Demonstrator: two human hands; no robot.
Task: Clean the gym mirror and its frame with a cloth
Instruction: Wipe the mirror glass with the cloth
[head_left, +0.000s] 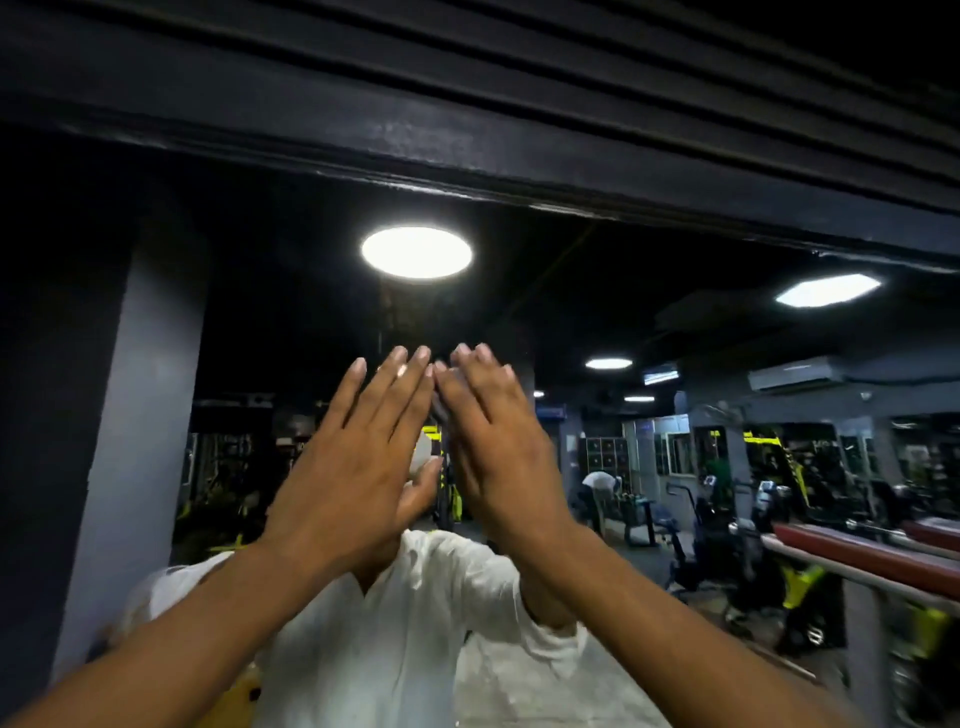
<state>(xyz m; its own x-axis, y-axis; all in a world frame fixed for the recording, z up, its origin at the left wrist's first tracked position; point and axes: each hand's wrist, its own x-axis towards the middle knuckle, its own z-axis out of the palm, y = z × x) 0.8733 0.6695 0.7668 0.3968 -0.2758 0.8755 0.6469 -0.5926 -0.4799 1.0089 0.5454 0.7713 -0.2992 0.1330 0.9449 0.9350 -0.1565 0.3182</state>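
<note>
Two hands: left hand (358, 457) and right hand (498, 441) raised together, fingertips almost meeting.
Grip: both flat, fingers straight, holding nothing.
Mirror (260, 312): directly behind the hands; contact unclear.
Frame (467, 150): dark, above the hands, along mirror's top.

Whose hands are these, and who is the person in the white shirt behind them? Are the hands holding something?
The camera sits on a person's head, so you see their own two hands from behind. The left hand and the right hand are raised side by side, fingers straight. I see no cloth in them. In front of them is a big gym mirror with a dark frame along its top. The white shirt is that same person's reflection. The round light and exercise machines are reflections too. Whether the hands touch the glass, I cannot tell.
</note>
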